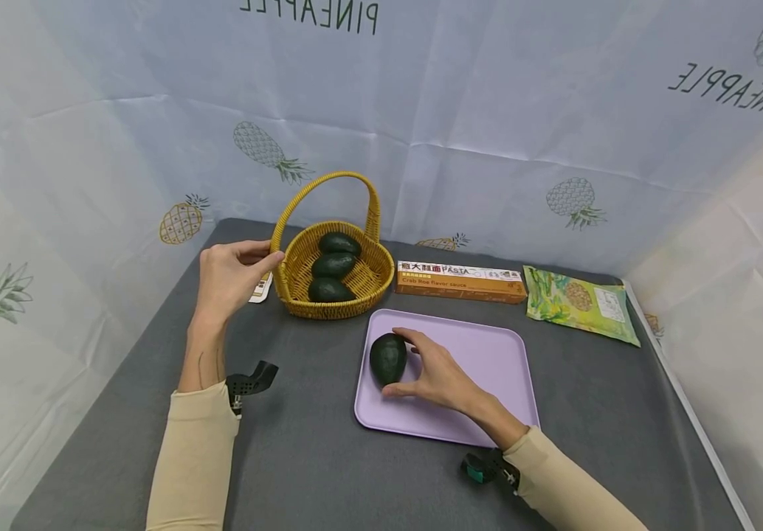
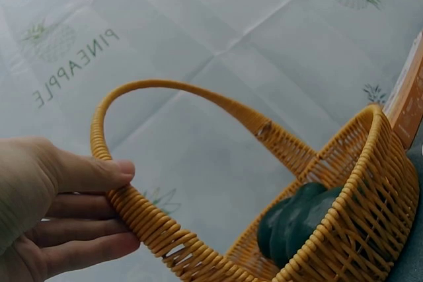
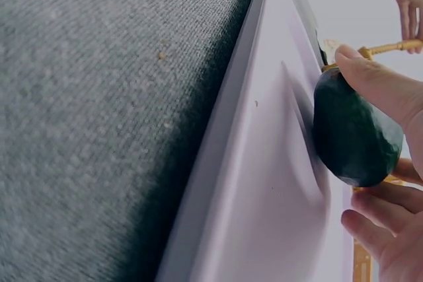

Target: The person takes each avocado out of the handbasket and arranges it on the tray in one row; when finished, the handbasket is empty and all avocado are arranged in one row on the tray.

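Note:
My left hand (image 1: 225, 276) pinches the handle (image 2: 142, 214) of a yellow woven basket (image 1: 331, 311) on its left side, thumb in front and fingers behind. Inside the basket, several dark green avocados (image 1: 333, 265) lie in a row. My right hand (image 1: 441, 376) holds another avocado (image 1: 387, 360) over the left part of a lilac tray (image 1: 481, 346). Its thumb is at the near end of this fruit and the index finger at the far end. From the right wrist, the avocado (image 3: 353, 130) shows between thumb and fingers, close over the tray surface.
Behind the tray lies an orange and white pasta box (image 1: 461, 282), with a green and yellow food packet (image 1: 581, 304) to its right. A small white card (image 1: 260, 288) is partly hidden beside the basket. Pineapple-print cloth (image 1: 474, 88) hangs around the grey table (image 1: 315, 457).

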Demonstrator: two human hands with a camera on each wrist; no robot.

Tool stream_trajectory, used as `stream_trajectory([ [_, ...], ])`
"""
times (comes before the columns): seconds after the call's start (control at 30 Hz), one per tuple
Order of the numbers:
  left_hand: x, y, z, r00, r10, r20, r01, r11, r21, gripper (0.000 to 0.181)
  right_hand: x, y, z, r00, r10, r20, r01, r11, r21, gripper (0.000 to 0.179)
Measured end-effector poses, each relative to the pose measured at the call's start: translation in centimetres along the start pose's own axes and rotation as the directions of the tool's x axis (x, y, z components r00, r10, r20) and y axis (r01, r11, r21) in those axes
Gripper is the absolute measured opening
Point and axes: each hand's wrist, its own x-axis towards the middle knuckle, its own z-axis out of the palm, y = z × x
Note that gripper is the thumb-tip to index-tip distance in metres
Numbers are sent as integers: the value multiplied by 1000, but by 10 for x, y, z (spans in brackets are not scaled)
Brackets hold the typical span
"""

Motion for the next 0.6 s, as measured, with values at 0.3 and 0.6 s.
stream_trajectory([
  [0.3,-1,0,-1,1000,-6,3,6,1000,-9,34,6,-9,-14,1000,19,-14,-19,1000,-1,103],
  [0.6,0,0,-1,1000,-6,2,6,1000,-14,34,37,-27,-31,999,5,-53,-4,1000,13,97],
])
